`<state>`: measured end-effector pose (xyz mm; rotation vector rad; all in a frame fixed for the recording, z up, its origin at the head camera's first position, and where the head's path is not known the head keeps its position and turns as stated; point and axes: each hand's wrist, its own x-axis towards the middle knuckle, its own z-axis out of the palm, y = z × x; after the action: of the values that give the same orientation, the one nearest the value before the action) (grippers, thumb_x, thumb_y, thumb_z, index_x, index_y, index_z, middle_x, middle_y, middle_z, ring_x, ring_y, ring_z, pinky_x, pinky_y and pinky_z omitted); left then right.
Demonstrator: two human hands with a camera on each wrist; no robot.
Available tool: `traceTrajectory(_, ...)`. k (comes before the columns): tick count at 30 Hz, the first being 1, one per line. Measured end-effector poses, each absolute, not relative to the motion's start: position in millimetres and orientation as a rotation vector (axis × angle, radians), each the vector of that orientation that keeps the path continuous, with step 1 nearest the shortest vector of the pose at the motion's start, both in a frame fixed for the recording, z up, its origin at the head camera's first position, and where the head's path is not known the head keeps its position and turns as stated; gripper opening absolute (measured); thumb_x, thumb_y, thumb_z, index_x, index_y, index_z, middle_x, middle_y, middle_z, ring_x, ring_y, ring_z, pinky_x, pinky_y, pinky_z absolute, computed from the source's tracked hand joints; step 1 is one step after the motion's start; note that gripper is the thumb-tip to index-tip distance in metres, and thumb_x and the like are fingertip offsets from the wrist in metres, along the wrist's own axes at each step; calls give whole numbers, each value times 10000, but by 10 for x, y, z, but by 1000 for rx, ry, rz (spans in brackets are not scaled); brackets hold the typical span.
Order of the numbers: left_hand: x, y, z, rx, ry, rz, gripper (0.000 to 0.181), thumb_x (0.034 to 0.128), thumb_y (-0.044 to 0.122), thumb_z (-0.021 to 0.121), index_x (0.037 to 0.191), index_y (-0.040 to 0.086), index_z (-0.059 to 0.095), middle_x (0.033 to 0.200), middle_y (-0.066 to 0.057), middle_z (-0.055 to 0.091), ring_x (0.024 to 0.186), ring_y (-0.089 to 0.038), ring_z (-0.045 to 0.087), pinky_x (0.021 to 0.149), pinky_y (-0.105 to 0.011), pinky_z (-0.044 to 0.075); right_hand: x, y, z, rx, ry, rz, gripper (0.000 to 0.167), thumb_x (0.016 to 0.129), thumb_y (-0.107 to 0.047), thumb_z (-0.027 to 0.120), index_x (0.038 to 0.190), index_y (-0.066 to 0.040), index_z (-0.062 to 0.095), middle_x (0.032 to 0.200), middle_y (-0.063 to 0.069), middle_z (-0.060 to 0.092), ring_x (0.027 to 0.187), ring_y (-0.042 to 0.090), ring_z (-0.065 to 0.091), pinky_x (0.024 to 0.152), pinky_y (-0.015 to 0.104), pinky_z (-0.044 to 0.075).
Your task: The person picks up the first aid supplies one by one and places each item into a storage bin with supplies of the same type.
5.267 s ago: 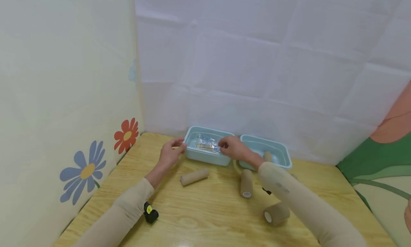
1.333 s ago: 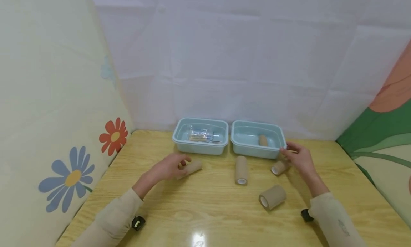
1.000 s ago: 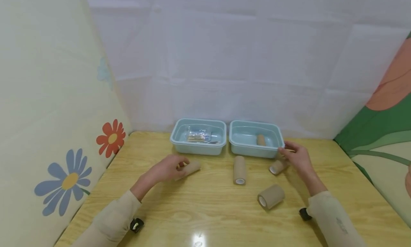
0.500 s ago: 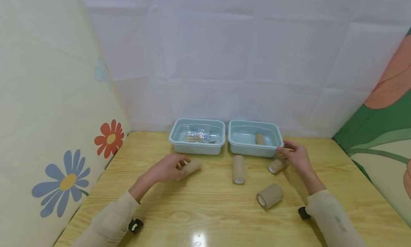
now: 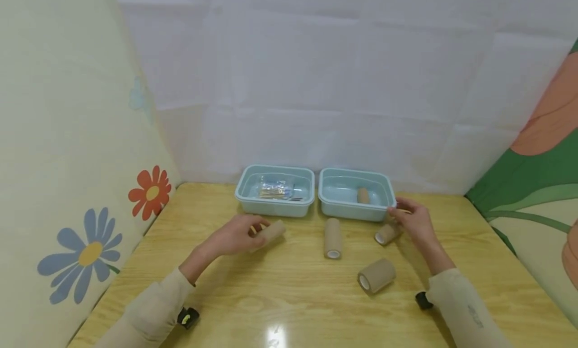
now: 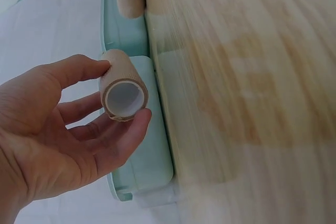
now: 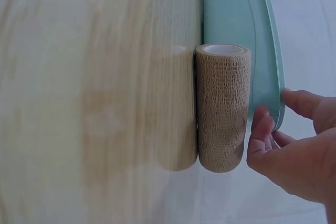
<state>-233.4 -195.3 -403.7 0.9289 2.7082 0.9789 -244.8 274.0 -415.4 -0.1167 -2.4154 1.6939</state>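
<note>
My left hand (image 5: 237, 236) pinches a tan bandage roll (image 5: 273, 231) between thumb and fingers, in front of the left blue tub (image 5: 275, 209). In the left wrist view the roll's white core (image 6: 125, 99) faces the camera. My right hand (image 5: 416, 222) holds the front right corner of the right blue tub (image 5: 354, 211); the right wrist view shows thumb and fingers on either side of its rim (image 7: 281, 90). Inside that tub lies a tan roll (image 5: 363, 196). The left tub contains a clear packet of thin sticks (image 5: 275, 190).
On the wooden table (image 5: 253, 308) lie more tan bandage rolls: an upright-pointing one (image 5: 333, 237) before the tubs, a thick one (image 5: 377, 276) nearer me, and one (image 5: 387, 233) beside my right hand. A white sheet (image 5: 289, 87) hangs behind.
Earlier my left hand was at the left tub's rim and my right hand over that tub. Since then both moved; the left hand has taken the roll and tilted it slightly up.
</note>
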Motion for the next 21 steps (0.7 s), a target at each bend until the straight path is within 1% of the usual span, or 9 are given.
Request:
traceTrajectory(4,-2350,-1931,-4033,909,2693,1008,347,962,158,691,1281,22,665,1025,-60,684,895,-186,653,725,-346,556,-2441,2741,-4171,-117,-2401,1706,579,964,-163,731,1427,100,503,1305,299,581,890,53,613,774,217,532)
traceTrajectory(13,-2331,-1836,-3980,882,2688,1052,329,957,155,692,1268,51,675,1056,-60,683,897,-187,658,735,-352,556,-2458,2728,-4229,-138,-2393,1715,569,969,-159,721,1432,91,504,1298,283,583,871,65,614,768,216,529)
traceTrajectory(17,-2331,-1728,-3913,944,2686,1082,339,958,155,689,1272,28,669,1092,-79,690,927,-202,662,761,-366,556,-2457,2739,-4225,-155,-2384,1713,552,972,-160,716,1424,86,516,1292,272,586,866,69,614,766,223,531)
traceTrajectory(21,-2321,-1640,-3869,999,2692,1098,353,957,144,697,1275,-4,659,1093,-98,699,945,-225,671,790,-384,557,-2463,2723,-4201,-133,-2380,1711,545,967,-160,719,1408,97,527,1276,274,597,877,74,618,767,226,534)
